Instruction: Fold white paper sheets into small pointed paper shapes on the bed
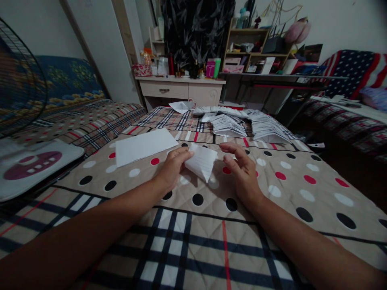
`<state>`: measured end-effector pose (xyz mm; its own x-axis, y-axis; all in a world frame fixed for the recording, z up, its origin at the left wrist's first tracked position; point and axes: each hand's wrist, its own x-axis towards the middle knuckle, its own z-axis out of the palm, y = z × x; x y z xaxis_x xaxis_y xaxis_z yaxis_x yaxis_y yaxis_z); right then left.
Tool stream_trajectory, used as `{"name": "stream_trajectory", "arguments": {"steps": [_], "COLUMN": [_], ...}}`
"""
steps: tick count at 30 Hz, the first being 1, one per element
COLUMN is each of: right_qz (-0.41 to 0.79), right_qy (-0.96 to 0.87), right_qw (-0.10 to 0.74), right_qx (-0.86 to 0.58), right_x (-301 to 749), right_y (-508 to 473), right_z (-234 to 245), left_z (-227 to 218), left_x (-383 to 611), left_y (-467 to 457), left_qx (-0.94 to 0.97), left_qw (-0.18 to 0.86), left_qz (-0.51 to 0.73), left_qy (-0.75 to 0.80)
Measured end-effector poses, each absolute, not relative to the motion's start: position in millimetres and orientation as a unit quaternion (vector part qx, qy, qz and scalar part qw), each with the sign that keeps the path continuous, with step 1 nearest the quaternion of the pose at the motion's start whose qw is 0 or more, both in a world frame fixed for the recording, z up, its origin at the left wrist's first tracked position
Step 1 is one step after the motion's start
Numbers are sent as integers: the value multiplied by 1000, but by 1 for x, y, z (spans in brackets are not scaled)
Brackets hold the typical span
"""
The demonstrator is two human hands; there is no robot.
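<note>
Between thumb and fingers, my left hand [175, 165] pinches the left edge of a small folded piece of white paper [202, 160], which has faint lines on it and a corner pointing down toward me. Just right of that paper is my right hand [240, 167], its fingers curved and apart from the thumb, holding nothing. A stack of flat white paper sheets [145, 147] lies on the bedspread [181, 213] to the left. Farther back are rows of folded white papers [228, 125], packed close together, with a second bundle [269, 128] to their right.
A single folded paper [181, 106] lies at the bed's far edge. Beyond stands a white dresser [178, 90] with bottles and boxes on top. A fan [21, 76] and a white lid with a purple oval [33, 165] are at the left. A desk [281, 76] stands back right.
</note>
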<state>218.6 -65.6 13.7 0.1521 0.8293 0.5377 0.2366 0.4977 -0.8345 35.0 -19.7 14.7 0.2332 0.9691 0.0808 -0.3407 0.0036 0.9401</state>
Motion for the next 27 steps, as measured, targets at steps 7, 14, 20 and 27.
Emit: {"name": "stream_trajectory", "arguments": {"steps": [7,14,20,27], "right_qz": [249,346,331,381], "right_qy": [-652,-595,-599,-576], "right_qw": [550,565,560,565], "right_qx": [-458,-454,-468,-450], "right_x": [212,212,213,211], "right_y": [-66,-65,-64,-65], "right_z": [12,9,10,10], "left_z": [19,19,16,21], "left_x": [35,32,28,30], "left_y": [-23,-21,-19,-21], "left_qx": [663,749,789,738], "left_qw": [440,319,286,404], "left_qz": [476,454,398,418], "left_qy": [374,361,370,343]}}
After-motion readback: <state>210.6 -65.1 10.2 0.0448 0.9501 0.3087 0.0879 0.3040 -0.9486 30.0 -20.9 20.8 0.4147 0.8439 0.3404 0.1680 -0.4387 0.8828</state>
